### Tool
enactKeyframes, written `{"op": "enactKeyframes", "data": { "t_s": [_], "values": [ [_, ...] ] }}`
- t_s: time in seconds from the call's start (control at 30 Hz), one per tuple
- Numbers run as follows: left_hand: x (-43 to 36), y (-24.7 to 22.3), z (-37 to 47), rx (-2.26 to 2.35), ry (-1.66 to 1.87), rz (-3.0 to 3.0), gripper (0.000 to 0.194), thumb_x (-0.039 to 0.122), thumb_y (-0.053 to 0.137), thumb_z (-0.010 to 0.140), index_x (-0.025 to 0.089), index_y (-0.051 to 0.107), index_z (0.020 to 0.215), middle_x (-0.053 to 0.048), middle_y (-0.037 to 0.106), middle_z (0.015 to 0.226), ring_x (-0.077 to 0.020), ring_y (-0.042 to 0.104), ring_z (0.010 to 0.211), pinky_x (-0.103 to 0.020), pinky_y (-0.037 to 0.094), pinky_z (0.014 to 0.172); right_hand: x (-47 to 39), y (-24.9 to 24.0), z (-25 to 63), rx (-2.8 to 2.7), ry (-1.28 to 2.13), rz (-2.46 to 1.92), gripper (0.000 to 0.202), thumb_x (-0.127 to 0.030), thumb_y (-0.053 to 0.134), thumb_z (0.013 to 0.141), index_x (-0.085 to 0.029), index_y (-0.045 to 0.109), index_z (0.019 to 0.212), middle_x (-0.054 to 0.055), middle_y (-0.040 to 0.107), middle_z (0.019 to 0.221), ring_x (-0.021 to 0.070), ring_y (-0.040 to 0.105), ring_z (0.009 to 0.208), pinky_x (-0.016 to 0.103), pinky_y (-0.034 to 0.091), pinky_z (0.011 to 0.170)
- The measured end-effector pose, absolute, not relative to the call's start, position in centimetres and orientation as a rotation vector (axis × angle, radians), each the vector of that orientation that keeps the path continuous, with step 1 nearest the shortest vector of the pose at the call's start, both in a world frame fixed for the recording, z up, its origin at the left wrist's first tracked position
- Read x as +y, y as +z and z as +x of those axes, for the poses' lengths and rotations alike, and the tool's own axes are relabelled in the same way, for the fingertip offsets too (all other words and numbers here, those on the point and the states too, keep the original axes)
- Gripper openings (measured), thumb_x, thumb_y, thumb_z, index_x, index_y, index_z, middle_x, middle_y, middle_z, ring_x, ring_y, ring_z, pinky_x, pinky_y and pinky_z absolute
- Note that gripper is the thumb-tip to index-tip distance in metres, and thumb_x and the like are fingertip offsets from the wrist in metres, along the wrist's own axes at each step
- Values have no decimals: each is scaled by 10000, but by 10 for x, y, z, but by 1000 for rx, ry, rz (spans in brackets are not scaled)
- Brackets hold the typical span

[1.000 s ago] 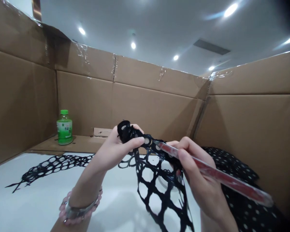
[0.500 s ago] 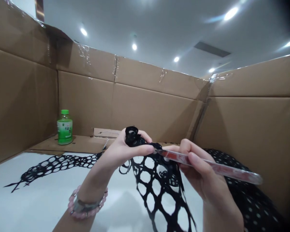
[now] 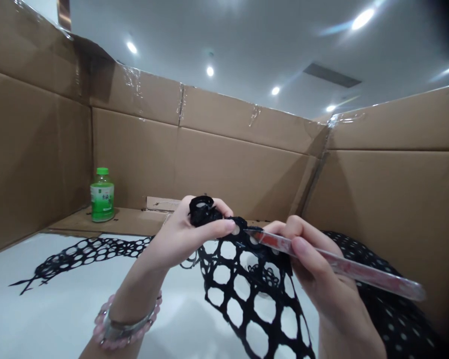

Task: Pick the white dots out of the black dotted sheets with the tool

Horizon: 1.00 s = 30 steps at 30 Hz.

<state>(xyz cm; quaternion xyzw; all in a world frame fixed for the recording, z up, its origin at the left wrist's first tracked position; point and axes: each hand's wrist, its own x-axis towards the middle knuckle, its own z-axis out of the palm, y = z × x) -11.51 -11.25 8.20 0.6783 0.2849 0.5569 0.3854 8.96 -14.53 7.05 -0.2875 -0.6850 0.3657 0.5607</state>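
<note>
My left hand [image 3: 185, 234] is closed around a bunched part of black mesh fabric [image 3: 234, 286], its thumb pressed on the top edge. From there the fabric hangs down, showing large round holes and thin strands. My right hand [image 3: 314, 264] grips a slim pointed tool [image 3: 344, 264] with a red body under a clear covering; its exact kind is unclear. The tool's tip meets the fabric's upper edge just right of my left thumb. Some fingers of my right hand are behind the fabric and tool, where they also seem to hold the cloth.
A long strip of black netting [image 3: 86, 257] lies on the white table [image 3: 41, 319] at left. Behind it stands a green-capped bottle [image 3: 102, 197]. Black dotted fabric [image 3: 392, 304] is heaped at right. Cardboard walls [image 3: 243, 164] enclose the table.
The tool and my right hand have shifted slightly right and down. The hanging fabric is spread wider, with its lower part swung right. My left hand keeps its grip.
</note>
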Motion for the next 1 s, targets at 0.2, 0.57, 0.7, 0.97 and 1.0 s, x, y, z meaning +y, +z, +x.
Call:
{"op": "enactKeyframes", "data": {
  "t_s": [0.2,0.57,0.7,0.97,1.0],
  "values": [
    [-115,86,-116,670,1345,1742,129,290,713,700,174,664,672,14,593,614,-111,503,571,-206,359,502,-148,73,89,-1632,866,-695,278,-375,497,926,-223,467,696,23,613,804,180,521,727,288,413,651],
    [-112,76,-114,799,1448,1970,173,340,668,807,178,655,749,21,546,614,-102,452,560,-217,330,505,-166,72,80,-1842,306,-972,277,-339,411,965,-230,445,713,24,620,741,172,580,661,285,429,569],
    [-116,73,-111,877,1502,2101,210,367,633,848,171,625,772,30,509,594,-96,412,534,-222,302,483,-172,70,64,-1839,60,-1068,197,-241,398,940,-231,463,754,-13,536,622,130,510,495,264,416,501],
    [-119,77,-112,827,1506,2020,190,344,645,837,172,631,758,23,550,609,-100,458,557,-212,349,511,-167,64,59,-1767,-41,-1070,217,-212,398,928,-232,435,715,-7,520,652,144,524,563,274,407,542],
    [-117,77,-112,812,1539,1956,187,345,653,827,174,636,753,20,560,614,-104,475,566,-214,362,523,-165,65,62,-1767,41,-1014,218,-231,411,938,-232,453,724,-14,522,636,142,523,562,269,411,547]
  ]
}}
